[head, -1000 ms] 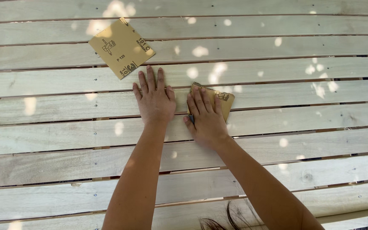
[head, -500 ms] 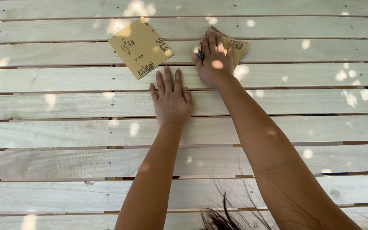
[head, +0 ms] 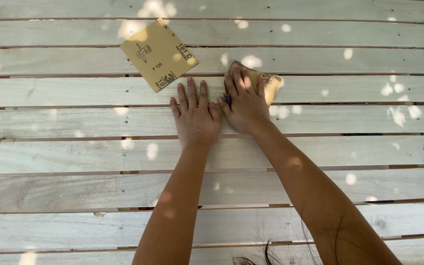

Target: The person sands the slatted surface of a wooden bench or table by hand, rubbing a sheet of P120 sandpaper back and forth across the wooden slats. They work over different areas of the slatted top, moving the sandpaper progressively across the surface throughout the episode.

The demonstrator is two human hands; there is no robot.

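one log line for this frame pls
left hand: flat on wooden slats | right hand: pressing folded sandpaper | spare sandpaper sheet: lying beyond left hand

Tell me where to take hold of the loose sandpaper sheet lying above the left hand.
Probably the loose sandpaper sheet's top corner, from the far side: it lies flat and turned like a diamond on the planks, and that corner seems slightly lifted. Its lower corner sits near the left hand, leaving the fingers less room.

Below me pale wooden planks run side to side, with dark narrow gaps between them. Small nail heads dot the boards, and round sunlight spots scatter everywhere.
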